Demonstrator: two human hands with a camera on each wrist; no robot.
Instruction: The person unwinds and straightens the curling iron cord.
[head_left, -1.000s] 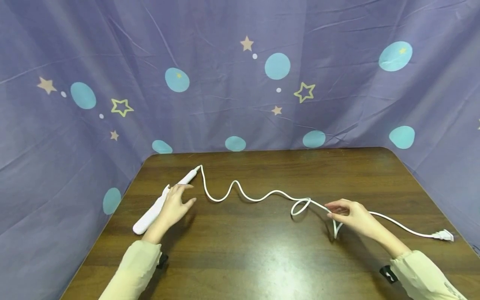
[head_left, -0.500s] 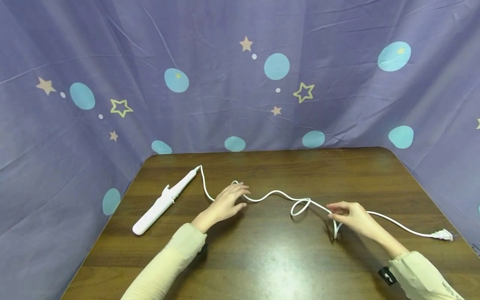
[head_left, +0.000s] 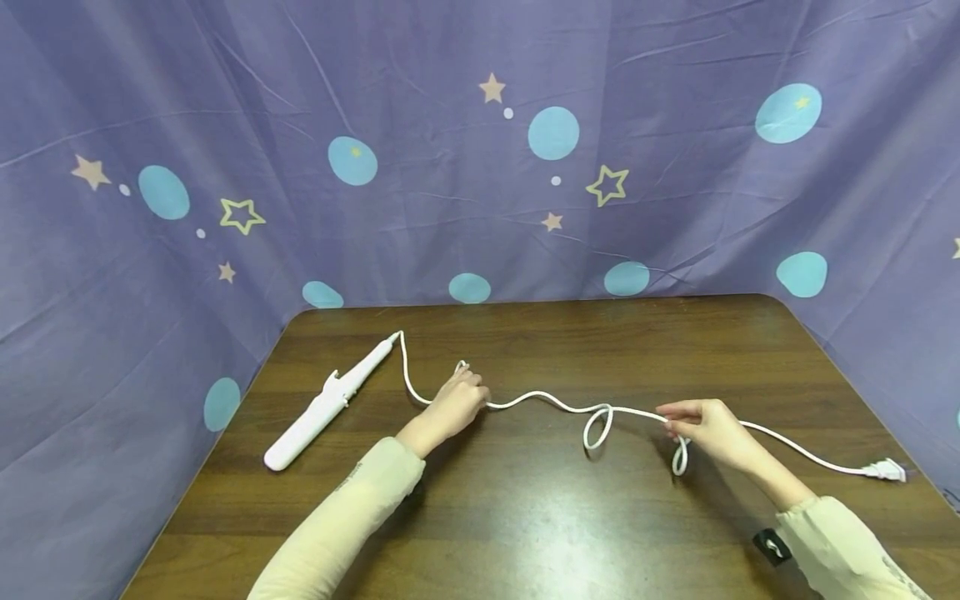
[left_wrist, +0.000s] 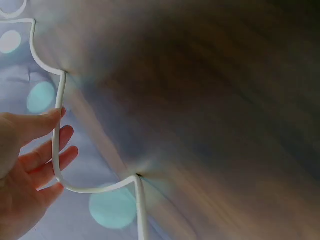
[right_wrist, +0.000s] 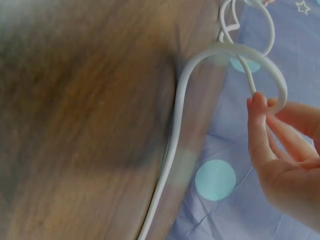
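Note:
A white curling iron [head_left: 313, 421] lies slantwise at the left of the table, and its white power cord [head_left: 420, 397] runs rightward to a plug [head_left: 887, 470]. My left hand [head_left: 452, 402] grips the cord near the middle; the left wrist view shows the thumb on one side of the cord [left_wrist: 56, 145] and fingers behind it. Farther right, my right hand [head_left: 711, 433] pinches the cord between thumb and fingertips. From that pinch the cord [right_wrist: 173, 120] bends in a raised arc in the right wrist view. A small loop hangs just below the right fingertips.
The brown wooden table [head_left: 480, 517] ends at the back against a purple curtain [head_left: 420, 225] patterned with stars and dots. Another loop of cord sits between the two hands. A black strap piece [head_left: 772, 546] shows below the right sleeve.
My left hand left the curling iron, moved right over the cord, then closed its fingers on it. The cord between the hands shifted and its loops changed shape. The right hand stayed nearly still.

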